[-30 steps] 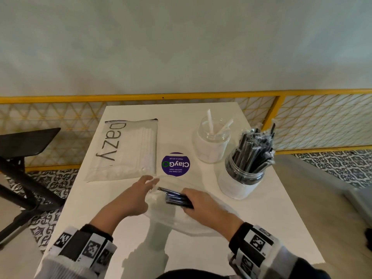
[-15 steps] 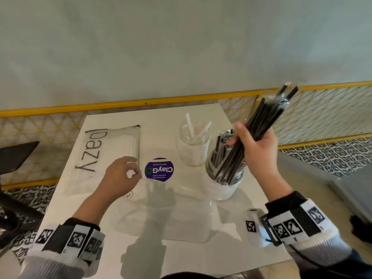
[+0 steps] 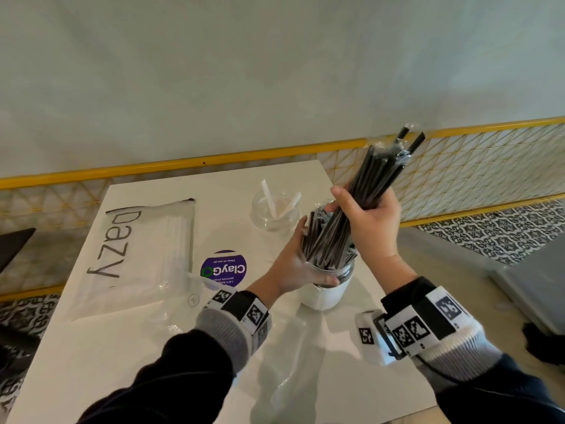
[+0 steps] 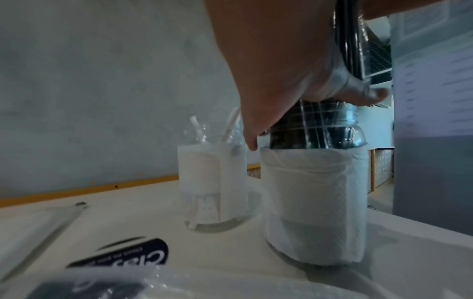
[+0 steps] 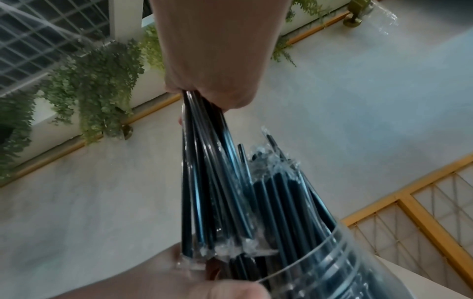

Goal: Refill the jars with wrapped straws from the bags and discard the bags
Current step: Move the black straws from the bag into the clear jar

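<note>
Right hand [image 3: 371, 221] fingers [image 3: 345, 195] clamp one bundle of black straws [image 3: 376, 179], its lower ends in the near jar [image 3: 328, 283]. Left hand [image 3: 293, 264] fingers curl round that jar's neck. Two jars stand on the bench [image 3: 153, 347]; the far jar [image 3: 275, 211] holds two white straws. One full bag [image 3: 137, 255] and one empty bag [image 3: 177, 304] lie left.

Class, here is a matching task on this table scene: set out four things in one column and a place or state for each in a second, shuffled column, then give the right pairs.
1. black straw bundle
2. near jar
3. far jar
4. Dazy bag

A. lies flat, left on table
B. holds few white straws
C. gripped by right hand
D. steadied by left hand

Pairs: 1-C, 2-D, 3-B, 4-A
</note>
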